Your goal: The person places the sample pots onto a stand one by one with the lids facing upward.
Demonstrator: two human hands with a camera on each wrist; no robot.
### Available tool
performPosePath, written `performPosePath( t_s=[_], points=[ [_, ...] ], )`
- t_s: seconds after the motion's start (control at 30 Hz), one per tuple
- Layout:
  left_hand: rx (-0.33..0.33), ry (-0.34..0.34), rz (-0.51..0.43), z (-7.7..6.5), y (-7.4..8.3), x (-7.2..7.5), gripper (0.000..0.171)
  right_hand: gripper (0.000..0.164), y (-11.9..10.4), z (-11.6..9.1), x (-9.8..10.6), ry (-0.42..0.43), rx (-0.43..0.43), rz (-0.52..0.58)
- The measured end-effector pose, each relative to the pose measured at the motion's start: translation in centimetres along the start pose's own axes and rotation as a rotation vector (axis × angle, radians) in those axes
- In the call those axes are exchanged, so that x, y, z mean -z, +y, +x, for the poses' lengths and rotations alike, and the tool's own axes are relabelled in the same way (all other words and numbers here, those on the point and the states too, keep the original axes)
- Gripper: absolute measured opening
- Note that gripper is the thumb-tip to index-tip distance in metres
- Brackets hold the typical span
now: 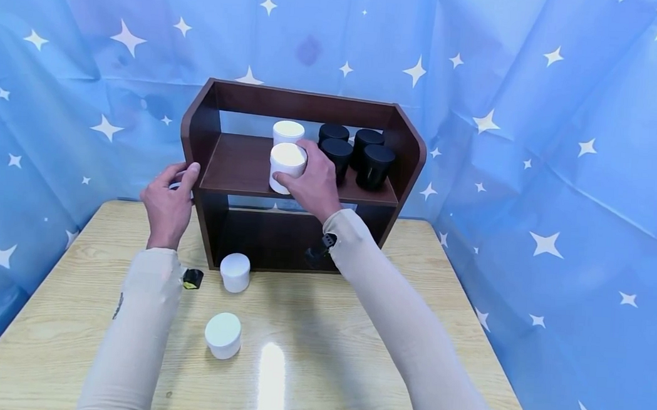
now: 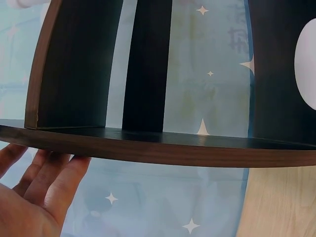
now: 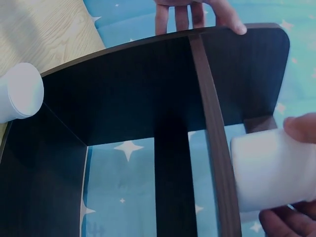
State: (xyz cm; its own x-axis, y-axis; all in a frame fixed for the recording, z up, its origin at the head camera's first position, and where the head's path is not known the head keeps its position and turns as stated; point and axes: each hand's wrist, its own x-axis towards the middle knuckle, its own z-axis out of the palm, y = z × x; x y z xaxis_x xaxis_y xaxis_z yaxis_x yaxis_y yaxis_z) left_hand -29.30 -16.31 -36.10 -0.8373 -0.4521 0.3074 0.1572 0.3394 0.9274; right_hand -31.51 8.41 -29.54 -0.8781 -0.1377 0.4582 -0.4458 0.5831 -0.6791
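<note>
My right hand (image 1: 317, 179) grips a white lidded jar (image 1: 287, 165) between thumb and fingers at the front of the upper shelf board (image 1: 237, 162). In the right wrist view, the base of that jar (image 3: 271, 170) is at the board's front edge. Behind it stands another white jar (image 1: 288, 131). My left hand (image 1: 169, 201) touches the left side panel of the dark brown shelf (image 1: 202, 122) from outside, with the thumb at its front edge. In the left wrist view, the fingers (image 2: 64, 182) lie fairly straight against the panel.
Several black jars (image 1: 375, 164) stand together on the right of the upper board. Two white jars are on the wooden table (image 1: 143, 369): one (image 1: 235, 273) by the shelf's front left corner, one (image 1: 222, 335) nearer me. A blue starry curtain (image 1: 327, 35) hangs behind.
</note>
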Motion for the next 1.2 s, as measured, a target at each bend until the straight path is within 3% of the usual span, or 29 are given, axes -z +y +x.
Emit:
performPosePath(
  t_s=[1.2],
  points=[
    [-0.04,0.009,0.004,-0.1,-0.2,0.1,0.057,0.068,0.2,1.6,-2.3,0.092,-0.068,-0.13]
  ],
)
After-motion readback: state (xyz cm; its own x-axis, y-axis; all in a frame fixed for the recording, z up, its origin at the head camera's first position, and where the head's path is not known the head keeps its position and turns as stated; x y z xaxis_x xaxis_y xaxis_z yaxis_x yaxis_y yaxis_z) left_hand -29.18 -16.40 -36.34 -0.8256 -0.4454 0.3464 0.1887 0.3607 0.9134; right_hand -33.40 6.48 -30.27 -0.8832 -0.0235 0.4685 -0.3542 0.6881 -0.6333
